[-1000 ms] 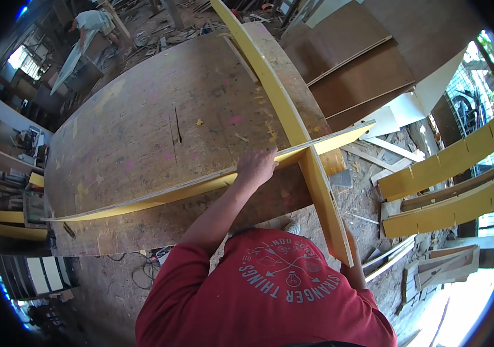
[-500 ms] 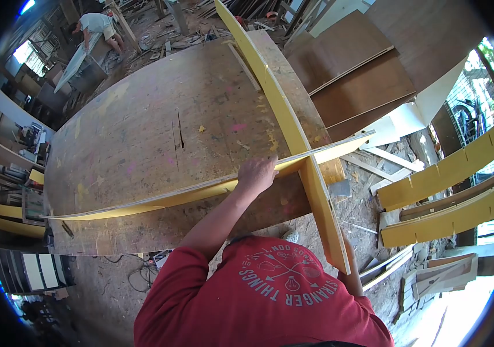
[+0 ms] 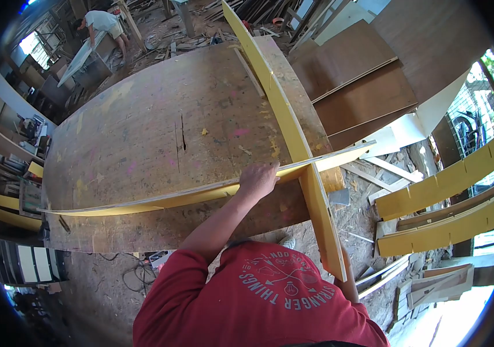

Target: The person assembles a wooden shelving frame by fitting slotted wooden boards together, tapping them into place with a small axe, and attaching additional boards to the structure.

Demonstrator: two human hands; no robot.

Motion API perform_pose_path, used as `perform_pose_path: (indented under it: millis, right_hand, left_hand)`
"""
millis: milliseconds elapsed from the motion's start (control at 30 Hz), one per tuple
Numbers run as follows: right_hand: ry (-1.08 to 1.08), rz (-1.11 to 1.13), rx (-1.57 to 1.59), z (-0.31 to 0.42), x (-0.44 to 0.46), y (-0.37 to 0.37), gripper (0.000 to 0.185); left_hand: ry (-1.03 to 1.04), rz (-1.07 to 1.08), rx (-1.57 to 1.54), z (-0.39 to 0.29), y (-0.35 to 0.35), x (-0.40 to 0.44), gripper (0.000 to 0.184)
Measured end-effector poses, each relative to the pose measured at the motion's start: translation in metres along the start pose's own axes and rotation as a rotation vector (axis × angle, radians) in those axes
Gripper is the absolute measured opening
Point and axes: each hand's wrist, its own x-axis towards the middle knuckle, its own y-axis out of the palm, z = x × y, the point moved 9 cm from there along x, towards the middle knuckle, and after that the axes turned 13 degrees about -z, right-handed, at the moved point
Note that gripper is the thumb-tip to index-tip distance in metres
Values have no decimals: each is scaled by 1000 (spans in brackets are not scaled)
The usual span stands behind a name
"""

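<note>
Two long wooden boards with yellow faces cross on edge over a worn worktable [image 3: 143, 115]. My left hand [image 3: 258, 180] is closed over the top edge of the lengthwise yellow board [image 3: 201, 195], just left of the crossing. The crosswise yellow board [image 3: 284, 118] runs from the far side of the table to past its near edge, close to my body. At that near end, my right hand [image 3: 345, 260] is against the board's right side, mostly hidden behind it. Its fingers do not show. The boards meet at right angles, apparently interlocked.
Curved yellow boards [image 3: 443, 179] with slots stand at the right. Brown panels [image 3: 362, 87] lean beyond the table. A thin wooden strip [image 3: 249, 72] lies near the crosswise board. Cables [image 3: 140, 274] lie on the floor. Another person [image 3: 101, 26] bends over a panel at the far left.
The view has shifted slightly. Both hands keep their places at the boards, and the crossing looks the same.
</note>
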Motion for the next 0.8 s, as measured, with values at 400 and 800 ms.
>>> perform_pose_path:
  millis: [400,800]
  right_hand:
    - [38,32,67,-5,21,-19,50]
    - [149,61,125,-13,23,-33,50]
  left_hand:
    - [17,-7,-19,-1,-2,0,30]
    - [-9,33,-19,-2,-6,1,30]
